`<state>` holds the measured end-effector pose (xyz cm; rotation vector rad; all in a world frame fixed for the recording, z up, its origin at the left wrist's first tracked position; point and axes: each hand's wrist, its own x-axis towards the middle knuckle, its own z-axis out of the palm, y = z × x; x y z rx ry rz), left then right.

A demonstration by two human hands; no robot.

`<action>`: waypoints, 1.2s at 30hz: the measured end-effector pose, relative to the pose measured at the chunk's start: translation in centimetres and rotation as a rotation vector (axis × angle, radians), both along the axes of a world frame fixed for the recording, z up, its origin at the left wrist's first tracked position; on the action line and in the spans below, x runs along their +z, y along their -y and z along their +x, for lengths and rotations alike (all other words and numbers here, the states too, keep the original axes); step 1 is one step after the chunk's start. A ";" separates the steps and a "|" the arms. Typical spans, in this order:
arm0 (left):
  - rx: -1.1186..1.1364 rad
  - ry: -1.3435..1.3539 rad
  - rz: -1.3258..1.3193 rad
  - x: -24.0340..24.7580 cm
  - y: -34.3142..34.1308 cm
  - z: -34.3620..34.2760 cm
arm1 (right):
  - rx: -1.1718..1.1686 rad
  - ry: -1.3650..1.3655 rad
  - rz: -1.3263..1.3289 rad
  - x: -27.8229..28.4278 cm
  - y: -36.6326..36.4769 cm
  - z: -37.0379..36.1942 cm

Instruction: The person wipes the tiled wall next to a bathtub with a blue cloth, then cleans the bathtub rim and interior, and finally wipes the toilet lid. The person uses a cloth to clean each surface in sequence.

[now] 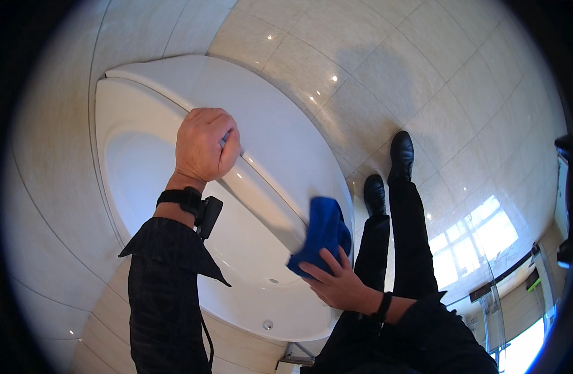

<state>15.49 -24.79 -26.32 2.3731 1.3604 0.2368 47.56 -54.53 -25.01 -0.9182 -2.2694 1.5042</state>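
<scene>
A white bathtub (146,118) with a rounded outer side lies below me. Above its near rim, my left hand (206,144) is closed in a fist. A small grey-blue bit shows between its thumb and fingers, but I cannot make out what it is. A black strap with a small black device (202,212) sits on that wrist. My right hand (337,282) holds a blue cloth (324,227), fingers spread over its lower part. The cloth hangs in folds at the tub's outer rim, slightly blurred.
Beige tiled walls (56,206) border the tub on the left. Glossy tiled floor (461,118) stretches to the right, reflecting a window. My legs and black shoes (401,156) are beside the tub. Glass panels (493,318) stand at the lower right. A drain fitting (267,325) shows in the tub.
</scene>
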 end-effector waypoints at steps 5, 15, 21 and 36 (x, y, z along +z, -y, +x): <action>-0.005 0.010 0.026 0.4 0.1 0.2 | -0.016 -0.066 -0.132 -0.5 2.6 1.9; -0.021 0.021 0.044 -0.3 0.0 0.2 | -0.436 -0.187 -0.570 -8.4 -13.1 -6.5; -0.005 -0.014 0.019 0.9 0.0 0.3 | -0.586 -0.051 -0.785 -15.8 -7.5 -5.2; -0.019 -0.022 0.008 0.8 -0.1 0.1 | -0.375 -0.106 -0.742 -11.5 -11.8 -5.6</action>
